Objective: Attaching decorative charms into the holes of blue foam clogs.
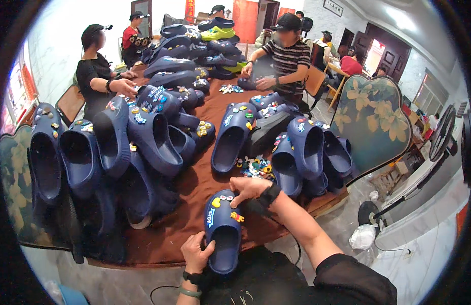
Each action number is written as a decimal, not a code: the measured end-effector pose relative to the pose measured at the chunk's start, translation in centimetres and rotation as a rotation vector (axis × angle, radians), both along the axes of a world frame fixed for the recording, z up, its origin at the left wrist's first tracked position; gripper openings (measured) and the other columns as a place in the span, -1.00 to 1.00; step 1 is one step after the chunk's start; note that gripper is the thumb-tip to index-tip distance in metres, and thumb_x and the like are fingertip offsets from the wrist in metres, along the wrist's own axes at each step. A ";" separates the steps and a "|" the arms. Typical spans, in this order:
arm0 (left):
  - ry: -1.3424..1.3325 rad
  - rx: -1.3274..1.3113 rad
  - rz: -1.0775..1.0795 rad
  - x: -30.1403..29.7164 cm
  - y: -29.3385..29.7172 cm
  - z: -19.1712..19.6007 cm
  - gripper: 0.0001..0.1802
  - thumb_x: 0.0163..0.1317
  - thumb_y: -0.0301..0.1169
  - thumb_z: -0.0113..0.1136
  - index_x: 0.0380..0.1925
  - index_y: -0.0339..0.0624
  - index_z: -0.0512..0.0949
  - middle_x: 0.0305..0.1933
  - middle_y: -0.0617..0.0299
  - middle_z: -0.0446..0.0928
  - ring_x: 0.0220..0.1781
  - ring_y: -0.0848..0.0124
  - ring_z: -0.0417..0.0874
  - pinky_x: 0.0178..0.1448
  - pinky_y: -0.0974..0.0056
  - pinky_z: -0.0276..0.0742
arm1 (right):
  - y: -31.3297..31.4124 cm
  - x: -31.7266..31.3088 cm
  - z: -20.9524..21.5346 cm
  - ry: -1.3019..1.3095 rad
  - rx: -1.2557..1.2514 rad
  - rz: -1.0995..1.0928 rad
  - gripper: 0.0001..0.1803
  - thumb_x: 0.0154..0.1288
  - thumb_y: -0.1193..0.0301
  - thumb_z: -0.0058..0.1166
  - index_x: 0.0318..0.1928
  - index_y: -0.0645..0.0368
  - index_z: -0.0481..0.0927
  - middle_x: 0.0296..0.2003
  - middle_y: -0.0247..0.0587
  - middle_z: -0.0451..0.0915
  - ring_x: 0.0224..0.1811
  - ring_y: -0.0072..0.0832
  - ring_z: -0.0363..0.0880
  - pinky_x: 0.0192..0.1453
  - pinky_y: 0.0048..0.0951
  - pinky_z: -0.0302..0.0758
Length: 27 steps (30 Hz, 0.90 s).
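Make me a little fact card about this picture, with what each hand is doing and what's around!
Left hand: holding the side of a navy clog, toward the heel
Right hand: touching the same clog's toe
Charms on it: include a yellow heart and a small bear-like figure
Nearby: colourful loose charms just beyond the right hand
Table: brown cloth, with many more navy clogs left and right
Far pile: some lime-green clogs too
Across the table: co-worker in a striped top

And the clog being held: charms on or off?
On: the navy clog carries a yellow heart charm and others on its upper, near the right hand.
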<state>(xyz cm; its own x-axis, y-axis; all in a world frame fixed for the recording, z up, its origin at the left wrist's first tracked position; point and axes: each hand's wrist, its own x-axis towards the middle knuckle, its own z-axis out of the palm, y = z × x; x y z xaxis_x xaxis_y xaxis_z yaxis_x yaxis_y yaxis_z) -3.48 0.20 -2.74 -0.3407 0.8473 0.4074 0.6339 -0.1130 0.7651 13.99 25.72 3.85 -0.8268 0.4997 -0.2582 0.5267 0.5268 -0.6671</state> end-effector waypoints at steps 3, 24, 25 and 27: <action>0.019 -0.017 0.004 0.1 0.3 0.2 -0.61 -0.03 -0.17 0.36 -0.30 -0.24 0.62 -0.56 0.16 0.47 -0.50 0.22 0.51 -0.39 0.17 0.39 | 1.2 -0.8 -0.4 -0.079 -0.045 0.047 -0.23 -0.11 0.10 0.53 -0.05 0.28 0.35 -0.23 -0.06 0.54 -0.12 -0.32 0.53 -0.10 -0.32 0.44; -0.004 -0.004 0.002 -0.3 0.7 -0.4 -0.62 0.01 -0.18 0.32 -0.26 -0.24 0.62 -0.53 0.13 0.49 -0.49 0.22 0.53 -0.39 0.18 0.41 | -7.3 5.4 -8.9 0.771 -0.258 -0.631 -0.76 0.33 0.33 0.19 -0.19 0.26 0.51 -0.31 -0.27 0.58 -0.22 -0.53 0.53 -0.12 -0.43 0.49; -0.010 0.002 0.003 -0.2 0.5 -0.5 -0.63 0.02 -0.19 0.32 -0.26 -0.24 0.62 -0.53 0.13 0.48 -0.50 0.22 0.53 -0.39 0.19 0.41 | -8.2 5.8 -8.9 0.786 -0.260 -0.624 -0.76 0.33 0.33 0.19 -0.19 0.26 0.51 -0.31 -0.27 0.58 -0.22 -0.53 0.53 -0.12 -0.43 0.49; 0.014 0.001 0.006 -0.1 0.5 -0.6 -0.64 0.02 -0.21 0.32 -0.25 -0.23 0.62 -0.53 0.13 0.48 -0.50 0.24 0.53 -0.39 0.19 0.41 | -9.4 6.0 -8.4 0.677 0.106 -0.596 -0.84 0.32 0.42 0.13 -0.23 0.28 0.51 -0.33 -0.19 0.57 -0.25 -0.43 0.55 -0.12 -0.42 0.49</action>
<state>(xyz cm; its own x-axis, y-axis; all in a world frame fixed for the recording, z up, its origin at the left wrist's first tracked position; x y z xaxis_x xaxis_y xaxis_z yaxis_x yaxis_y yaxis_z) -3.61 0.67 -3.36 -0.3403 0.8447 0.4131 0.6454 -0.1097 0.7559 19.99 16.34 -4.56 -0.3820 0.8866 0.2606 0.2441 0.3688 -0.8969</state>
